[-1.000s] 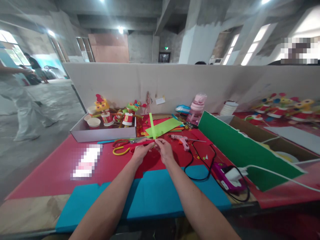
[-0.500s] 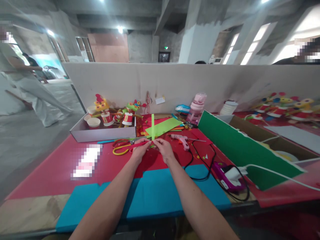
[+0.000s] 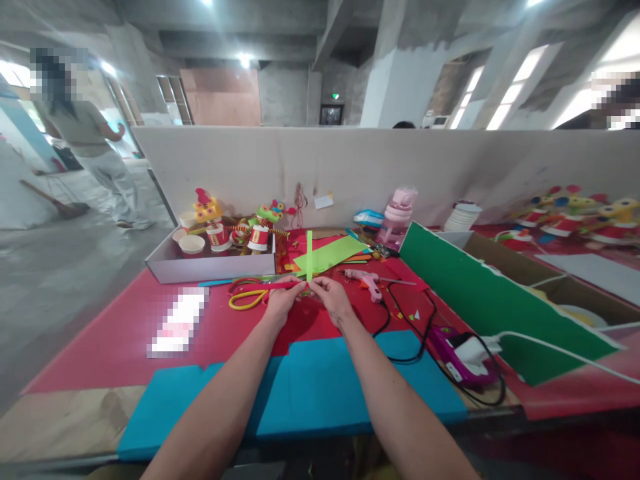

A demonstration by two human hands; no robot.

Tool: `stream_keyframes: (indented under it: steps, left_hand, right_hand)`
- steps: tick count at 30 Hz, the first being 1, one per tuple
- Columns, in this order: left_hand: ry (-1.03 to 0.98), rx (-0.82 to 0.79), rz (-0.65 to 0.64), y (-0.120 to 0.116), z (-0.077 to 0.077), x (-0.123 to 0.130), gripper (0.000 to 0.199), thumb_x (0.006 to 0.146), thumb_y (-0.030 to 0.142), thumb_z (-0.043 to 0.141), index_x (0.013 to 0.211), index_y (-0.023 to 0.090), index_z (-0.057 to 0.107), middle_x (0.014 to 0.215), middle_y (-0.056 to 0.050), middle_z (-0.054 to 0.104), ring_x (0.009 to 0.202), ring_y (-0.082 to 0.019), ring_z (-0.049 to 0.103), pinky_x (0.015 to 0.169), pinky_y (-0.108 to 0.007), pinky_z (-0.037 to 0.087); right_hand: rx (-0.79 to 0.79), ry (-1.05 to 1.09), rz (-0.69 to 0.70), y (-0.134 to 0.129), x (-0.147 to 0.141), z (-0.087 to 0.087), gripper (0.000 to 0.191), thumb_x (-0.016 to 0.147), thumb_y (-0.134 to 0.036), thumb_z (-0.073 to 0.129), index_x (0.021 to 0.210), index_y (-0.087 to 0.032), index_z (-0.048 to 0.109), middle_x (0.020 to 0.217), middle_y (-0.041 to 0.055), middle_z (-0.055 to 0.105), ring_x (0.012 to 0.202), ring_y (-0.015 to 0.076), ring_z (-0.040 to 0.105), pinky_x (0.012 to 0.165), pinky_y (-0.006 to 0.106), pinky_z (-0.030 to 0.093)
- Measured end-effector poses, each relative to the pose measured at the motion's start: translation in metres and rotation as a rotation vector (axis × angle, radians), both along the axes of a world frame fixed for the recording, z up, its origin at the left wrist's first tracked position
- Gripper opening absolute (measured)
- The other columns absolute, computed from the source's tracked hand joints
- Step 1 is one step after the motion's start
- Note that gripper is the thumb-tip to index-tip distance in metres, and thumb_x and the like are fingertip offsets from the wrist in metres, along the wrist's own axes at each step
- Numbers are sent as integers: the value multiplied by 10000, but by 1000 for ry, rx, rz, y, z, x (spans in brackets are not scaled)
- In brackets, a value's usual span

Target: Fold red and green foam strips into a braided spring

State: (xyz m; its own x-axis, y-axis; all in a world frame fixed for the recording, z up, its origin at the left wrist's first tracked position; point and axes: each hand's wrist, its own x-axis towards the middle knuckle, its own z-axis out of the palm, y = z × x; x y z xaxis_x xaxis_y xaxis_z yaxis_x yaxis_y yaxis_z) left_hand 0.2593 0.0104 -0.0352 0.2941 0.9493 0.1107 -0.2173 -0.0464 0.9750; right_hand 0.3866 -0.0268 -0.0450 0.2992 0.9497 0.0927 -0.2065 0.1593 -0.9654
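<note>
Both hands meet over the red-covered table, fingertips nearly touching. My left hand (image 3: 284, 301) is closed in a pinch on a red paper strip (image 3: 283, 285), which stretches out to the left. My right hand (image 3: 331, 298) pinches the lower end of a light green paper strip (image 3: 309, 257) that points away from me. The two strips meet at the fingertips, which hide the exact joint. Left of my left hand lie scissors with yellow handles (image 3: 245, 301) and a red-handled pair (image 3: 241, 285). A pink glue gun (image 3: 367, 283) rests right of my right hand.
Green paper sheets (image 3: 333, 255) lie beyond my hands. A white box (image 3: 213, 270) with cups and paper-cup figures stands back left. On the right are a green-sided box (image 3: 480, 300) and a purple power strip (image 3: 463, 363) with cables. Blue sheet (image 3: 300, 400) lies in front.
The view has shifted slightly. My hands keep their pinch on the strips with little movement. A person in the left background has walked farther along.
</note>
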Motion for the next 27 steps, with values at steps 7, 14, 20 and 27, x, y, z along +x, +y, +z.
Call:
stream_keyframes:
  steps: [7,14,20,27]
  left_hand:
    - [-141,-52,-57,3,-1,2,323,653,406,744,649,133,572,552,9,555,483,-78,473,494,-215,374]
    - [-20,40,-56,4,-7,3,324,653,405,745,652,143,555,554,20,547,492,-79,476,486,-209,367]
    - [39,111,-23,5,-6,0,319,666,397,726,596,156,530,496,33,506,462,-78,446,472,-207,345]
    - [-20,73,-94,5,-8,4,300,670,410,728,683,151,577,557,22,542,494,-83,467,488,-209,367]
  right_hand:
    - [6,114,-81,0,-6,1,327,543,-421,803,713,-178,666,642,-18,646,587,123,580,679,278,503]
    - [5,166,-57,0,-11,-1,345,519,-421,819,700,-185,643,641,-12,658,614,140,607,703,295,506]
    - [-26,112,-14,-2,-6,-1,327,518,-399,811,711,-177,667,687,-6,672,628,130,590,696,284,488]
    - [31,107,-127,1,-9,-2,269,538,-379,784,658,-181,649,631,-6,653,633,144,593,685,283,482]
